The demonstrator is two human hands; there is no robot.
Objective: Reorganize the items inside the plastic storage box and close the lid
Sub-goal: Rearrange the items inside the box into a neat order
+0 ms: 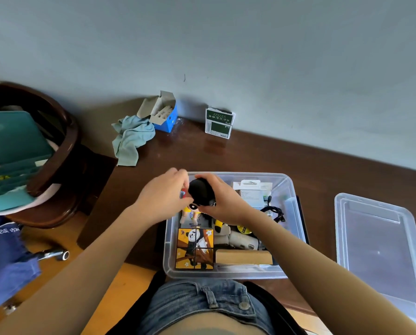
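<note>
A clear plastic storage box stands open on the dark wooden table, near the front edge. Both hands meet over its far left part around a small figurine with a black round head. My right hand curls round the head from the right. My left hand pinches the figurine's left side, where a bit of red shows. Inside the box lie a panda picture cube, a wooden block, a black cable, a white packet and other small things. The clear lid lies flat to the right.
At the wall stand an open blue carton with a teal cloth beside it, and a green-and-white pack. A dark wooden chair piled with teal things sits at left. A metal tool lies on the floor.
</note>
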